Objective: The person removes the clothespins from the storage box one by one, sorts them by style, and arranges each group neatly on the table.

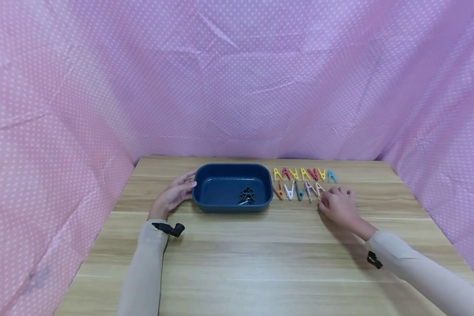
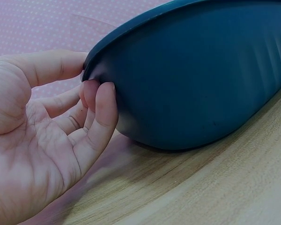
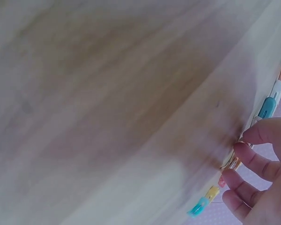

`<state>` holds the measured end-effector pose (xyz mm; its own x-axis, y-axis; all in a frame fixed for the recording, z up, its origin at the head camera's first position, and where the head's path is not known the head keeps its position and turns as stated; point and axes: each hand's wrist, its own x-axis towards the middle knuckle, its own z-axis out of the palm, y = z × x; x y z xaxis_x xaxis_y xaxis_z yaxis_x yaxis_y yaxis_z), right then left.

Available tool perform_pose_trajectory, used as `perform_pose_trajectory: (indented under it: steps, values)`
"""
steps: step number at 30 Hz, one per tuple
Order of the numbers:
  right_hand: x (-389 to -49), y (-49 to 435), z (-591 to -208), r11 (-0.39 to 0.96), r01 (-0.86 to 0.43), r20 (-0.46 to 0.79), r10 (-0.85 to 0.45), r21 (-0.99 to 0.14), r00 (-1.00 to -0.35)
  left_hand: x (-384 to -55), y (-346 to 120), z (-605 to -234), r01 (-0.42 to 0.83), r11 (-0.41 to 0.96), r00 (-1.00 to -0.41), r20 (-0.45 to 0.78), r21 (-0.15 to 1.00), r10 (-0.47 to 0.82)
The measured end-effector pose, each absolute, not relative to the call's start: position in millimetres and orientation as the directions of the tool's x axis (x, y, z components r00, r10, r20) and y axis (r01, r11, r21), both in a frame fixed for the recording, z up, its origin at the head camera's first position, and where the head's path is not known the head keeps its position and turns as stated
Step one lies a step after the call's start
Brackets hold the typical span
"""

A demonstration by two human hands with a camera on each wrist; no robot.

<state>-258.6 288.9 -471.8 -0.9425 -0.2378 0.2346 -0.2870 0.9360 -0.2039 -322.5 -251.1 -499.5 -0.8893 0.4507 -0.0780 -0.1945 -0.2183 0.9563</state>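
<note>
My left hand holds the left end of a dark blue plastic basin. In the left wrist view the thumb lies on the rim and curled fingers press beneath it. A small heap of black clips lies inside, toward the right, with something pale beside it. My right hand is at the right end of the near row of clothespins, its thumb and forefinger pinching the foot of a peach clothespin. In the right wrist view the fingers partly hide that clothespin. A pale pinkish clothespin stands just left of it.
The near row also has orange, white and blue-grey clothespins. Behind runs a row of yellow, red and light blue clothespins. Pink dotted cloth surrounds the wooden table.
</note>
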Motion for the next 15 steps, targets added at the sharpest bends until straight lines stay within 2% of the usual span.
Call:
perform_pose_trajectory:
  steps: [15]
  values:
    - [-258.6, 283.4, -468.6, 0.923, -0.307, 0.228, -0.255, -0.232, -0.940, -322.3, -249.8, -498.7, -0.211, -0.230, -0.891, -0.090, 0.950, 0.446]
